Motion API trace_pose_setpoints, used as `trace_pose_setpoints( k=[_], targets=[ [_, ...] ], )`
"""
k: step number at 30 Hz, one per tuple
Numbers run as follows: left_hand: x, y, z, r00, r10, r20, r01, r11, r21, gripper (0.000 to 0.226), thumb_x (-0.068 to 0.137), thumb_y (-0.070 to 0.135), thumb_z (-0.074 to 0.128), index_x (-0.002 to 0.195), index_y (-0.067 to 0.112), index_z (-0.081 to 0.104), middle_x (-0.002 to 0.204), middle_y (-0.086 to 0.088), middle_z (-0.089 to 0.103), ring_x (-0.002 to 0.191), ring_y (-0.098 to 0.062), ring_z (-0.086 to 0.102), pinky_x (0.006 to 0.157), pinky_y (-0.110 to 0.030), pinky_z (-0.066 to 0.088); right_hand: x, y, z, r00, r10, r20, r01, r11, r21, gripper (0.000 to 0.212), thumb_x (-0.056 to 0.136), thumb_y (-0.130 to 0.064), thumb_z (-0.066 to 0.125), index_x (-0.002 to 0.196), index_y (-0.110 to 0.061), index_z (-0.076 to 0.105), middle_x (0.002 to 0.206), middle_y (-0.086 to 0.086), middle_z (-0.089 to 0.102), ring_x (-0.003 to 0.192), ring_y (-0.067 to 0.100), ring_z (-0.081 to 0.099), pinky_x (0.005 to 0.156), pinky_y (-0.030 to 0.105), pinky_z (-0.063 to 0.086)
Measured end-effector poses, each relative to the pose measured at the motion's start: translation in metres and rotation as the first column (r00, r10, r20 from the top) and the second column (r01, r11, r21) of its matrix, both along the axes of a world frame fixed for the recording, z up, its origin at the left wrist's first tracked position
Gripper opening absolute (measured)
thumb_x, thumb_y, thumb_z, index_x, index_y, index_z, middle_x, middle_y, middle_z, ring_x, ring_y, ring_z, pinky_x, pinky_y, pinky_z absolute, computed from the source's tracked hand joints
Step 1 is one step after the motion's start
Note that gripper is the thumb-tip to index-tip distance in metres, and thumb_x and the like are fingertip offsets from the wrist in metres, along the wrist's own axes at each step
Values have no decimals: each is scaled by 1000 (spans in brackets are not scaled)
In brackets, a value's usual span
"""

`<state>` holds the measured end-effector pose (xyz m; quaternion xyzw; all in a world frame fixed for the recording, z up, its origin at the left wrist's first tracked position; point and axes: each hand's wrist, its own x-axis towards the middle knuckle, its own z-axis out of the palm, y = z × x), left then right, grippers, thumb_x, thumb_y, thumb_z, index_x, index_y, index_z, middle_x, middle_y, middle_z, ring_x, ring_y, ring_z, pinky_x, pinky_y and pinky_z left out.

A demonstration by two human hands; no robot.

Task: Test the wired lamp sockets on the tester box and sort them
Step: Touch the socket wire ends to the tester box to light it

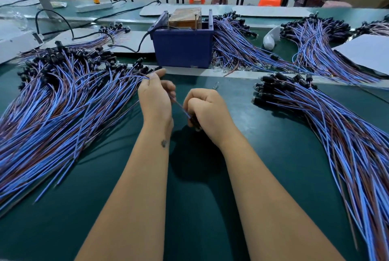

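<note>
Item: wired socket | Location: over the worktop, before the blue tester box | Hands: right hand gripping socket, left hand pinching its wires | Risk: wires likely snagging the left pile, mixing sorted stock.

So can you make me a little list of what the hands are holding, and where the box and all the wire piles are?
left hand: left hand pinches the blue and brown wires near their far end
right hand: right hand curled round a black lamp socket with blue and brown wires
tester: dark blue plastic tester box stands beyond the hands, apart from them
left pile: big heap of wired black sockets
right pile: another heap of wired sockets
surface: dark green table mat
</note>
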<state>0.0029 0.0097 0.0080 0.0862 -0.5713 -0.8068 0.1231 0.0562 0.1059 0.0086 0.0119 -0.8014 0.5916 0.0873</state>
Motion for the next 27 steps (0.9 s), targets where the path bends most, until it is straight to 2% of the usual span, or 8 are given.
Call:
trace_pose_setpoints(
  k=[4,7,9,12,16,20,24,27],
  targets=[
    [9,9,8,959,-247,140,272,942,-198,28,94,13,37,67,16,46,42,2,40,32,-8,27,41,-17,23,-4,7,1,971,-228,-70,214,962,-171,15,87,-15,56,74,-21,58,71,0,61,70,18,55,65,33,43],
    [23,22,4,909,-394,131,362,595,-718,29,92,23,42,80,8,64,81,-20,64,64,-23,56,65,-34,48,-6,15,2,957,-282,-65,260,935,-241,18,90,-15,60,76,-25,61,73,-12,62,71,8,56,70,27,44],
    [34,29,1,905,-404,133,318,436,-842,32,95,32,41,104,20,69,101,-6,72,89,-27,62,75,-36,49,-7,19,0,952,-303,-50,287,935,-209,16,88,-16,63,74,-24,65,73,-9,66,72,9,59,73,31,51],
    [38,34,0,916,-376,143,268,305,-914,27,96,35,41,106,30,65,103,7,70,95,-21,61,73,-33,45,-10,24,-2,934,-356,-30,344,919,-192,17,86,-16,66,72,-25,67,72,-8,68,72,9,61,76,31,53],
    [32,30,6,817,-547,179,518,562,-645,26,87,36,49,70,20,61,65,7,63,62,-13,55,61,-30,45,-13,32,-1,902,-431,-40,402,869,-288,21,90,-11,62,72,-21,65,65,-7,60,62,9,52,68,28,46],
    [23,22,8,865,-463,194,502,808,-309,28,100,28,46,76,19,59,72,5,70,59,-10,60,50,-21,47,-12,37,3,924,-382,37,354,812,-465,21,92,-7,60,74,-14,68,58,-6,55,50,4,43,53,17,36],
    [22,21,3,891,-451,58,451,860,-238,25,103,22,46,92,20,69,84,3,72,69,-11,67,63,-29,56,-8,28,6,993,-41,107,100,766,-636,19,95,-5,54,83,-7,68,58,-2,63,47,8,50,44,17,36],
    [23,21,1,910,-414,-21,404,897,-181,20,100,14,53,90,14,70,74,-2,71,62,-14,66,60,-29,57,-7,22,6,989,-43,138,114,819,-562,15,94,-5,55,83,-7,66,58,0,59,46,8,49,44,19,39]
  ],
)
